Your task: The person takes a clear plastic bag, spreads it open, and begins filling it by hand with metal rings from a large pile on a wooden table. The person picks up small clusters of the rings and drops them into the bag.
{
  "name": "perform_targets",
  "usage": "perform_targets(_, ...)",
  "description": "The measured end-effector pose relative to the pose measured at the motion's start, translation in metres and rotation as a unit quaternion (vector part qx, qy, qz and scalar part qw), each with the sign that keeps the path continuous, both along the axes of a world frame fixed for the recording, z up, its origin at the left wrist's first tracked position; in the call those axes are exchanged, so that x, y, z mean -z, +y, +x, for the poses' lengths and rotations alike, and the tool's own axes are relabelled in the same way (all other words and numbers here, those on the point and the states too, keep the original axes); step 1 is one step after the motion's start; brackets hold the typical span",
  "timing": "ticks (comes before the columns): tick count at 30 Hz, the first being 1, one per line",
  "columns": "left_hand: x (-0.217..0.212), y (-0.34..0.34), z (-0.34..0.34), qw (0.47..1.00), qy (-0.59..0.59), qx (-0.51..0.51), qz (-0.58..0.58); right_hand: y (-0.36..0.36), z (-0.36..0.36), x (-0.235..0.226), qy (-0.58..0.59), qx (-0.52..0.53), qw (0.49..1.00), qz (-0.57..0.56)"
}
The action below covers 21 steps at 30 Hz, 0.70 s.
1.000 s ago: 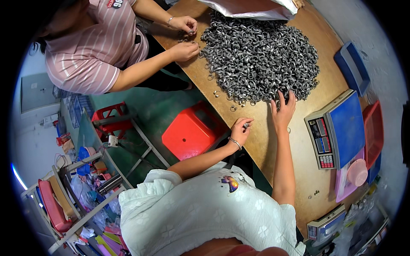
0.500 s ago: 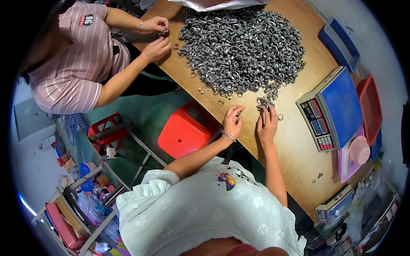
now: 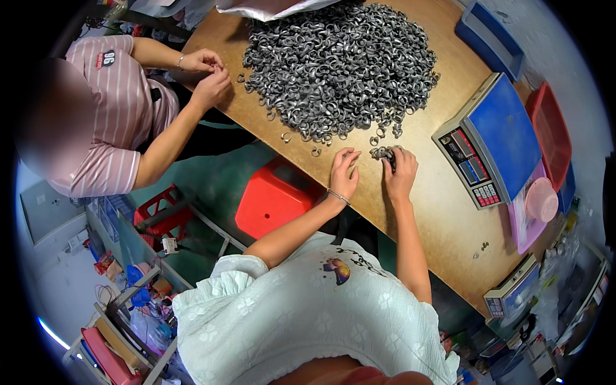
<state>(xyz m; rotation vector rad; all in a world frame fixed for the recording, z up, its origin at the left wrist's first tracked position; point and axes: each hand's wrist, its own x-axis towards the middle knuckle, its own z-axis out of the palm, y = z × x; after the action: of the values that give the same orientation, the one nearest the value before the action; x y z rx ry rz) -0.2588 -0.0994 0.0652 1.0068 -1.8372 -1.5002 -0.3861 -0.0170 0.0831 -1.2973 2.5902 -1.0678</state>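
A large heap of small grey metal rings (image 3: pixel 340 70) covers the far middle of the table. My left hand (image 3: pixel 344 178) is just short of the heap by the table's near edge, its fingers bent and apart, and I see nothing between them. To its right, my right hand (image 3: pixel 401 174) curls its fingers over a small cluster of rings (image 3: pixel 382 153) on the tabletop. The fingers partly hide that cluster. A few loose rings (image 3: pixel 286 137) lie at the heap's near left edge.
On the right of the wooden table (image 3: pixel 443 250) stands a blue-topped scale (image 3: pixel 507 138), with blue (image 3: pixel 491 38) and red trays (image 3: pixel 550 128) beyond it. A pink bowl (image 3: pixel 541 200) and a smaller scale (image 3: pixel 513 289) are nearer. A co-worker (image 3: pixel 122 122) works at left, behind a red stool (image 3: pixel 273 199).
My right hand has drawn a small cluster of rings nearer, away from the heap. My left hand's fingers have spread, and the dark piece at them no longer shows. The whole view has shifted slightly.
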Motion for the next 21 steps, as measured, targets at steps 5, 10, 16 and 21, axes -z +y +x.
perform_targets(5, 0.005, -0.002, 0.001, 0.999, -0.002, 0.006, 0.039, 0.025, 0.002, 0.015, -0.098, 0.153, 0.982, -0.043)
perform_targets(10, 0.001, -0.006, -0.002, 0.995, -0.05, 0.009, 0.08, 0.029, -0.012, 0.002, 0.017, 0.217, 0.973, 0.072)
perform_targets(16, -0.009, -0.002, -0.005, 0.999, -0.036, 0.012, -0.006, 0.0, 0.001, -0.016, 0.038, 0.095, 0.994, 0.039)
perform_targets(21, -0.008, 0.007, 0.001, 0.997, -0.044, 0.055, -0.028, -0.01, 0.008, 0.003, -0.002, -0.017, 0.997, 0.075)
